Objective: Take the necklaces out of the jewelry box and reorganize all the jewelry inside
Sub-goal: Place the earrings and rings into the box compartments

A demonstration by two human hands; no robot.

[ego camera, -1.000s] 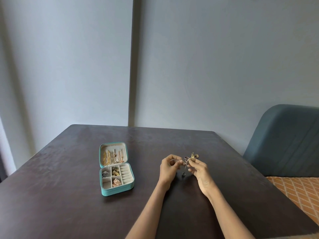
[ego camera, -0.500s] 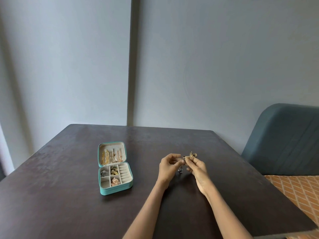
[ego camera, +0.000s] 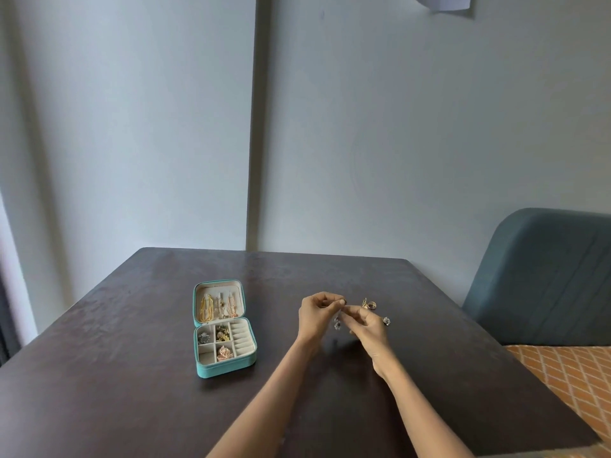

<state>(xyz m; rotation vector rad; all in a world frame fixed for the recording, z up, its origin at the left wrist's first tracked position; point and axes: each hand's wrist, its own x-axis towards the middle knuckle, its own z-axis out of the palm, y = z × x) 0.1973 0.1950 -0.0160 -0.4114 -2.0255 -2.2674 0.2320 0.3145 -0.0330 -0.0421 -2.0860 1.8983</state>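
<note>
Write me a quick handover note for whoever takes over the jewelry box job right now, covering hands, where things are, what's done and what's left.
Left hand and right hand are raised together over the table, both pinching a small silver piece that dangles between them.
Jewelry box lies open to the left of the hands; necklaces are in its lid, small pieces in some tray compartments.
Out on the table: gold rings and a silver piece beside the right hand.
Done: some pieces taken out.
Left: take the necklaces out, reorganize everything inside.

Pinched trinket [ego camera: 337, 323] too small
</note>
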